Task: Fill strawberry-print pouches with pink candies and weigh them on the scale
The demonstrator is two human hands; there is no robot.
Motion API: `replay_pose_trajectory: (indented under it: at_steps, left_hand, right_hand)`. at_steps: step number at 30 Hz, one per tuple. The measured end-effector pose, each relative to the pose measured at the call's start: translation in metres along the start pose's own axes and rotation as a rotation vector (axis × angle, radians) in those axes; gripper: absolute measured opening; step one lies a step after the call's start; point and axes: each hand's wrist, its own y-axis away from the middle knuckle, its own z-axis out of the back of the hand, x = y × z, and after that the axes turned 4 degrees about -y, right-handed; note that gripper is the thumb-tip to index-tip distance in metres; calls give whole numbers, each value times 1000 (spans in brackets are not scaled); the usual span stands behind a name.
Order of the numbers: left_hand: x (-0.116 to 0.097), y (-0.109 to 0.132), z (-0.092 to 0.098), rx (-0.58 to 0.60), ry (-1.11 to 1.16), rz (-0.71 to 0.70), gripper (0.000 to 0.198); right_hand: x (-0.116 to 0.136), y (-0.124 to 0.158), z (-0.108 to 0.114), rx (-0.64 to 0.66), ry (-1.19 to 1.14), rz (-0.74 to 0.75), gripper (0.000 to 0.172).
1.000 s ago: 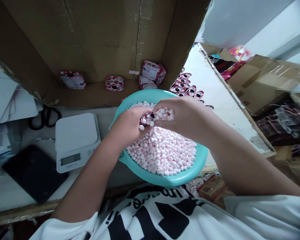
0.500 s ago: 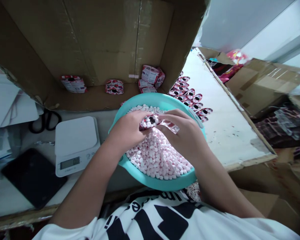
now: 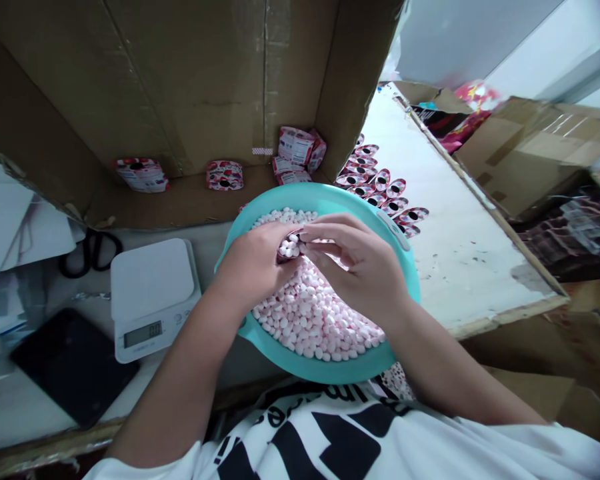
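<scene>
My left hand point(image 3: 250, 267) is wrapped round a small dark red foil packet point(image 3: 282, 256), held mouth upward above a turquoise basin point(image 3: 305, 365). White, pill-shaped candies show in the mouth of the packet. From the other side my right hand point(image 3: 363, 267) has its thumb and fingertips closed on the packet's edge; the grip itself is partly hidden. Loose pale pink and white candies point(image 3: 325, 320) lie heaped in the basin under both hands.
A large cardboard box point(image 3: 205, 80) lies open behind, with several printed packets point(image 3: 225, 175) inside. More open packets point(image 3: 365, 177) stand right of it on a white board point(image 3: 455, 220). Left are a kitchen scale point(image 3: 153, 287) reading 0.0, black scissors point(image 3: 93, 253) and a black flat plate point(image 3: 75, 367).
The right fingers have moved in over the packet, covering more of its mouth, so fewer candies show there. The left hand keeps its hold. The view has shifted slightly.
</scene>
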Motion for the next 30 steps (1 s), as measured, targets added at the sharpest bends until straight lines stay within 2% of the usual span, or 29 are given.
replay_pose_trajectory:
  at_steps: [2,4,8,11,15,22,24,28,30]
  left_hand:
    - [1,0,-2,-16,-17,0,44]
    - [2,0,-3,-22,-28,-10,44]
    - [4,0,-4,5,-24,-15,36]
    - [4,0,-4,-5,3,-4,34]
    - [3,0,-6,-39,-14,1,41]
    - [1,1,-6,-19,-37,0,41]
    - [0,1,-6,-26,-39,-3,40]
    - [2,1,-7,-33,-58,-4,41]
    - [2,2,-6,-18,-59,-30,42]
  right_hand:
    - [-3,-1,-2,-47,-146,-9,21]
    - [-5,-4,-4,-51,-181,28,24]
    - [-6,-11,-8,41,64,235,18]
    - [-7,-13,-7,21,173,307,17]
    - [-13,-11,1,-31,285,252,19]
    - [-20,-8,13,-120,471,122,17]
    - [-18,-7,11,-94,436,150,20]
    - [-11,-7,6,81,336,257,31]
    - [-9,-6,6,125,352,266,35]
